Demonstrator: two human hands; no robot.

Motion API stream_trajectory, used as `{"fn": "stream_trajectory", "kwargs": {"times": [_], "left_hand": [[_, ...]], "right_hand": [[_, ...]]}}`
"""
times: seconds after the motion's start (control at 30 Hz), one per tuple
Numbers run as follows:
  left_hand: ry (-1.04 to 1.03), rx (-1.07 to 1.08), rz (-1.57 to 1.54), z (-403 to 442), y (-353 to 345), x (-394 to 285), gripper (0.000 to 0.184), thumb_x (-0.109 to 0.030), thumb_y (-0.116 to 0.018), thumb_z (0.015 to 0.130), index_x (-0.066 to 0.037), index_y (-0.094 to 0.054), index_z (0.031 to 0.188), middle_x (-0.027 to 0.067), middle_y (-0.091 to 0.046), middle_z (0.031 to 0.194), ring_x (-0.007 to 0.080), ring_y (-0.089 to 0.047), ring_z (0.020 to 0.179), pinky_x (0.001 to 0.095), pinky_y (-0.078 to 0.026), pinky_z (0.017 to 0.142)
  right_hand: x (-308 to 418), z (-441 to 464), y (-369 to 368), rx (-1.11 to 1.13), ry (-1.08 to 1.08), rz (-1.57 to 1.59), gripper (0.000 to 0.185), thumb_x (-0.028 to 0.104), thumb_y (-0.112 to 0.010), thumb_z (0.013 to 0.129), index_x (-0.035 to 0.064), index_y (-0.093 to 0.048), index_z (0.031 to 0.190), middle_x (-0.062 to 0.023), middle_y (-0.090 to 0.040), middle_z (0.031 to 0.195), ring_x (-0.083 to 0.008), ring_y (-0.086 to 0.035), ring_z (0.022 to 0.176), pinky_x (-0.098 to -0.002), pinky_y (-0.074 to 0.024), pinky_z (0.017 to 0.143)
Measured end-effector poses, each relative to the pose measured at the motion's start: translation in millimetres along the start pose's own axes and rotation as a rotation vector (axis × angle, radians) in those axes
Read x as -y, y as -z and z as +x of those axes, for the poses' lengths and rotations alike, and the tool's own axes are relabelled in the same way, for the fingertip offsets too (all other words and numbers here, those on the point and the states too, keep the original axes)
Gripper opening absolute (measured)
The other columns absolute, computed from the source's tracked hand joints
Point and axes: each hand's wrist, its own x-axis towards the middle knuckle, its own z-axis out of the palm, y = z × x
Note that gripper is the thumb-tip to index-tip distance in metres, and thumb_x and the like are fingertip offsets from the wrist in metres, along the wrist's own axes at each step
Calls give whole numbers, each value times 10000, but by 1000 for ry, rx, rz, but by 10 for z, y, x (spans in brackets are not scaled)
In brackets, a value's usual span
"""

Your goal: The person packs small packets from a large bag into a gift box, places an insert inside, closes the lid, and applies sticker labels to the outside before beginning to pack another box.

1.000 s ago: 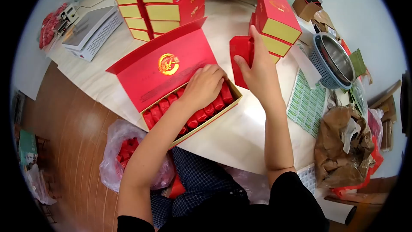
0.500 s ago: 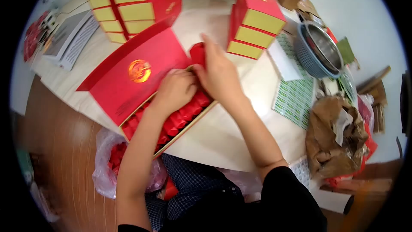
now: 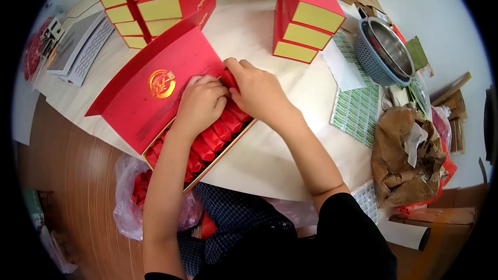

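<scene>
An open red gift box [image 3: 196, 180] with gold edges lies slantwise before me, its lid [image 3: 132, 80] folded back and bearing a gold emblem. Rows of shiny red wrapped packets [image 3: 202, 148] fill much of it. At the box's far end my right hand [image 3: 262, 93] grips a red packet [image 3: 228, 79], partly hidden by the fingers. My left hand [image 3: 201, 105] rests over the packets right beside it, fingers curled; whatever lies under those fingers is hidden.
Red and yellow boxes [image 3: 155, 8] are stacked at the back left, with a smaller stack [image 3: 306, 18] at the back right. Green sticker sheets [image 3: 355, 109], a blue basket [image 3: 371, 54] with a metal bowl and a brown paper bag [image 3: 404, 161] are on the right. A plastic bag [image 3: 127, 197] of red packets sits below.
My right hand has brought the red packet down from above the box's far end into it. My left hand has shifted slightly left. The view has tilted a little.
</scene>
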Motion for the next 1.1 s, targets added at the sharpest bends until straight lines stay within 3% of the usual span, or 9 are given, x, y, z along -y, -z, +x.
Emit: {"fn": "stream_trajectory", "kwargs": {"times": [0.13, 0.2, 0.57, 0.67, 0.77, 0.87, 0.93, 1.03, 1.1], "left_hand": [[26, -7, 42, 4, 26, 21, 87, -32, -564, 753, -13, -648, 743, 94, -640, 799, 261, -576, 877, 401, -435, 823], [62, -78, 44, 19, 23, 19, 73, -19, -564, 752, -6, -636, 751, 88, -637, 821, 269, -573, 874, 395, -443, 802], [111, -82, -6, 14, 39, 89, 78, 41, -539, 748, 27, -596, 799, 131, -613, 851, 315, -556, 888, 413, -446, 801], [83, -109, 20, 2, 45, 73, 55, -4, -554, 780, 1, -607, 793, 99, -618, 836, 292, -562, 867, 401, -447, 774], [159, -142, -94, 10, 62, 58, 66, 13, -530, 788, -4, -575, 832, 110, -606, 843, 308, -559, 859, 412, -451, 769], [221, -247, -133, 13, 63, 50, 120, 36, -514, 782, 12, -555, 893, 139, -580, 846, 300, -568, 820, 380, -467, 738], [306, -259, -268, 16, 39, 20, 103, 18, -506, 804, -6, -536, 900, 148, -587, 877, 337, -563, 869, 429, -457, 760], [265, -227, -250, -8, 47, 12, 194, -6, -493, 849, -9, -543, 1036, 171, -572, 995, 337, -569, 959, 413, -454, 834], [245, -111, -205, -81, 54, -34, 345, -36, -493, 886, -18, -491, 1231, 187, -529, 1195, 331, -514, 1140, 409, -406, 977]], "right_hand": [[-46, 39, -50, 103, -21, 35, 295, 61, -640, 723, 13, -506, 981, -148, -588, 840, -345, -630, 738, -430, -522, 633], [-86, 47, -141, -72, 96, 47, 236, 63, -635, 715, 1, -527, 916, -157, -587, 830, -330, -601, 760, -427, -511, 673], [-87, 101, -314, -16, 58, 170, 137, 87, -594, 777, -22, -520, 817, -198, -566, 872, -341, -571, 842, -424, -495, 690], [-154, 45, -475, -72, 64, -18, 284, 150, -574, 830, -40, -540, 1037, -234, -561, 981, -353, -573, 881, -431, -491, 730], [-230, 10, -638, -3, -80, -152, 666, 312, -488, 926, -16, -251, 1455, -249, -551, 1092, -348, -582, 918, -443, -482, 784], [-54, 103, -517, 203, -269, -219, 668, 409, -453, 948, 0, -285, 1449, -233, -555, 1108, -344, -593, 919, -444, -486, 780], [-64, 93, -566, 121, -215, -294, 688, 468, -426, 960, -13, -309, 1437, -221, -602, 998, -367, -621, 838, -446, -522, 708], [-100, 121, -506, 193, -294, -134, 634, 441, -403, 972, 5, -333, 1427, -242, -612, 1030, -357, -625, 910, -431, -499, 793], [-298, 120, -626, 212, -373, 276, 573, 404, -366, 992, -4, -377, 1393, -272, -623, 1064, -369, -627, 972, -388, -499, 843]]}}
